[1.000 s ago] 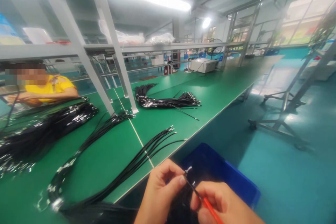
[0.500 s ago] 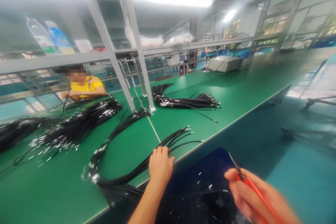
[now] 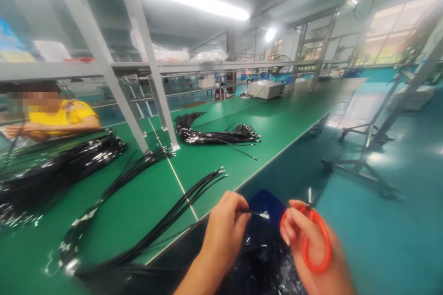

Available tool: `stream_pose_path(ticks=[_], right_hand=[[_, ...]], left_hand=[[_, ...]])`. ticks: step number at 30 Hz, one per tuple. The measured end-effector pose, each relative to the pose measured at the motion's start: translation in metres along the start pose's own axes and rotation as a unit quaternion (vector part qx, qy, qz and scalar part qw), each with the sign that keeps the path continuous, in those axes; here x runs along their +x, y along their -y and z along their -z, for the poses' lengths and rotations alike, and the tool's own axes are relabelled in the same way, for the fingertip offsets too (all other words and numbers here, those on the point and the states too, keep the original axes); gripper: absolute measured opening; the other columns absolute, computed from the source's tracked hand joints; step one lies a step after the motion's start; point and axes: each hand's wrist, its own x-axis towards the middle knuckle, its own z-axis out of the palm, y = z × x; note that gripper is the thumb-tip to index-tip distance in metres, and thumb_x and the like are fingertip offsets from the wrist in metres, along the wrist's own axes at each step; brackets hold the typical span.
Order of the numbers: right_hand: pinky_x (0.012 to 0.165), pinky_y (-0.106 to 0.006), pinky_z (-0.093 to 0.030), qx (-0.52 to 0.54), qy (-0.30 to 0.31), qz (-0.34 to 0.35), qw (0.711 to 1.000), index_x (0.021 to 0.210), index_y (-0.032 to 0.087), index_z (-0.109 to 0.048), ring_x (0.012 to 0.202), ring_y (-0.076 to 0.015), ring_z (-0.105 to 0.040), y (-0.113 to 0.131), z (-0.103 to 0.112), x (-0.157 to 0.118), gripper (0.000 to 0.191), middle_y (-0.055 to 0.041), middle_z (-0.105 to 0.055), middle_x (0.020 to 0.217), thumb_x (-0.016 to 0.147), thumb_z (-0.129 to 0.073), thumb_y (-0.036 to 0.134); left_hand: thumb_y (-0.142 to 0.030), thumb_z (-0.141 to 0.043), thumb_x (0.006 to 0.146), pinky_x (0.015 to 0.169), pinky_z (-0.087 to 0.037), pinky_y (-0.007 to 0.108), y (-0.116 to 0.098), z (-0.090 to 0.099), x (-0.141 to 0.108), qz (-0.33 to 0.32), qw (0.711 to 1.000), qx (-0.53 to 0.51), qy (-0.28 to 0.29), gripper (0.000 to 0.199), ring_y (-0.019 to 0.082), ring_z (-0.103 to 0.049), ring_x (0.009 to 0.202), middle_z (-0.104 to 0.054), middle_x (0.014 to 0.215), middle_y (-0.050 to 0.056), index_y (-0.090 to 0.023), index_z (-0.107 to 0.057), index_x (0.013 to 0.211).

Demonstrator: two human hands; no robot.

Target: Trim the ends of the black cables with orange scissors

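Just off the green table's front edge, my left hand point(image 3: 226, 221) pinches a black cable point(image 3: 254, 212) near its pale tip. My right hand point(image 3: 308, 235) is wrapped round scissors with orange handles point(image 3: 320, 258), their blade pointing up. A gap separates the two hands. Left of my left hand, a bundle of black cables point(image 3: 173, 214) lies on the green table point(image 3: 138, 221), curving back at the left. Below my hands is a dark blue container point(image 3: 265, 205) with black and shiny pieces in it, partly hidden by the hands.
A second cable bundle point(image 3: 214, 137) lies further back on the table. At the left is a large cable pile point(image 3: 79, 161), with a person in yellow point(image 3: 69, 117) behind it. Grey shelf posts point(image 3: 157, 78) stand on the table. A wheeled stand point(image 3: 363, 166) is at the right.
My left hand has moved from the bundle on the table to beyond its edge, now holding one cable tip. The scissors have turned more upright. The view has shifted right.
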Motion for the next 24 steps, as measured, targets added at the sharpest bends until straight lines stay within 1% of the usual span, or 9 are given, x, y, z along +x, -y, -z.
stream_pose_path(ticks=[2, 4, 6, 8, 10, 13, 16, 21, 24], right_hand=[[0.045, -0.019, -0.039, -0.018, 0.022, -0.013, 0.999, 0.082, 0.021, -0.063, 0.048, -0.0101, -0.047, -0.004, -0.002, -0.002, 0.018, 0.0055, -0.054, 0.052, 0.069, -0.073, 0.028], [0.045, -0.02, -0.039, -0.045, 0.045, -0.028, 0.998, 0.082, 0.021, -0.062, 0.045, -0.0099, -0.047, -0.009, -0.005, -0.008, 0.019, 0.0058, -0.054, 0.051, 0.07, -0.073, 0.03], [0.043, -0.02, -0.039, -0.065, 0.055, -0.019, 0.996, 0.081, 0.021, -0.062, 0.043, -0.0094, -0.047, -0.011, -0.011, -0.016, 0.023, 0.0053, -0.057, 0.053, 0.067, -0.076, 0.032], [0.044, -0.02, -0.04, -0.072, 0.048, 0.002, 0.996, 0.081, 0.021, -0.064, 0.045, -0.0101, -0.05, -0.012, -0.018, -0.025, 0.025, 0.0024, -0.063, 0.06, 0.062, -0.078, 0.029], [0.049, -0.021, -0.043, -0.066, 0.03, 0.003, 0.997, 0.081, 0.021, -0.065, 0.053, -0.0127, -0.057, -0.01, -0.025, -0.032, 0.026, -0.0004, -0.068, 0.067, 0.058, -0.078, 0.025], [0.055, -0.022, -0.046, -0.05, 0.015, -0.026, 0.998, 0.078, 0.022, -0.065, 0.06, -0.0142, -0.06, -0.006, -0.032, -0.035, 0.027, 0.0, -0.069, 0.068, 0.054, -0.078, 0.021], [0.052, -0.021, -0.045, -0.052, 0.021, -0.032, 0.998, 0.076, 0.022, -0.064, 0.051, -0.0105, -0.055, -0.005, -0.033, -0.034, 0.027, 0.0016, -0.067, 0.065, 0.054, -0.079, 0.023], [0.05, -0.019, -0.043, -0.055, 0.02, -0.027, 0.998, 0.074, 0.02, -0.061, 0.049, -0.0082, -0.054, -0.008, -0.035, -0.033, 0.025, 0.0038, -0.065, 0.062, 0.055, -0.078, 0.023], [0.048, -0.017, -0.041, -0.063, 0.027, -0.029, 0.997, 0.072, 0.02, -0.059, 0.047, -0.0071, -0.052, -0.006, -0.035, -0.034, 0.022, 0.0052, -0.062, 0.058, 0.058, -0.076, 0.022]], left_hand=[[-0.011, -0.053, 0.08, 0.07, -0.043, 0.022, -0.01, 0.003, -0.01, -0.072, 0.993, -0.091, -0.008, 0.011, 0.015, -0.057, 0.077, -0.058, 0.082, 0.001, -0.021, -0.055, 0.075], [-0.013, -0.057, 0.078, 0.065, -0.043, 0.023, -0.01, 0.005, -0.019, -0.095, 0.981, -0.168, -0.018, 0.01, 0.015, -0.056, 0.072, -0.057, 0.077, 0.001, -0.019, -0.058, 0.07], [-0.015, -0.063, 0.073, 0.06, -0.041, 0.022, -0.004, 0.005, -0.024, -0.048, 0.972, -0.23, -0.009, 0.009, 0.014, -0.054, 0.065, -0.057, 0.07, 0.0, -0.018, -0.061, 0.065], [-0.017, -0.068, 0.069, 0.054, -0.038, 0.021, 0.003, 0.004, -0.026, 0.033, 0.954, -0.298, 0.024, 0.01, 0.012, -0.051, 0.058, -0.058, 0.063, -0.001, -0.017, -0.062, 0.061], [-0.019, -0.071, 0.065, 0.05, -0.035, 0.02, 0.005, 0.002, -0.027, 0.102, 0.922, -0.367, 0.062, 0.012, 0.011, -0.048, 0.052, -0.059, 0.057, -0.002, -0.016, -0.061, 0.058], [-0.02, -0.075, 0.059, 0.046, -0.03, 0.019, 0.002, 0.0, -0.028, 0.16, 0.877, -0.446, 0.081, 0.017, 0.007, -0.041, 0.044, -0.056, 0.047, -0.004, -0.015, -0.06, 0.055], [-0.022, -0.078, 0.055, 0.048, -0.03, 0.019, -0.002, -0.002, -0.029, 0.175, 0.846, -0.497, 0.082, 0.022, 0.006, -0.039, 0.043, -0.054, 0.044, -0.006, -0.014, -0.058, 0.052], [-0.023, -0.083, 0.052, 0.049, -0.031, 0.018, 0.001, -0.005, -0.03, 0.171, 0.833, -0.52, 0.082, 0.031, 0.005, -0.041, 0.045, -0.058, 0.049, -0.004, -0.014, -0.053, 0.052], [-0.023, -0.084, 0.051, 0.051, -0.035, 0.018, 0.002, -0.007, -0.031, 0.167, 0.816, -0.547, 0.084, 0.035, 0.006, -0.045, 0.047, -0.061, 0.051, -0.003, -0.015, -0.051, 0.054]])
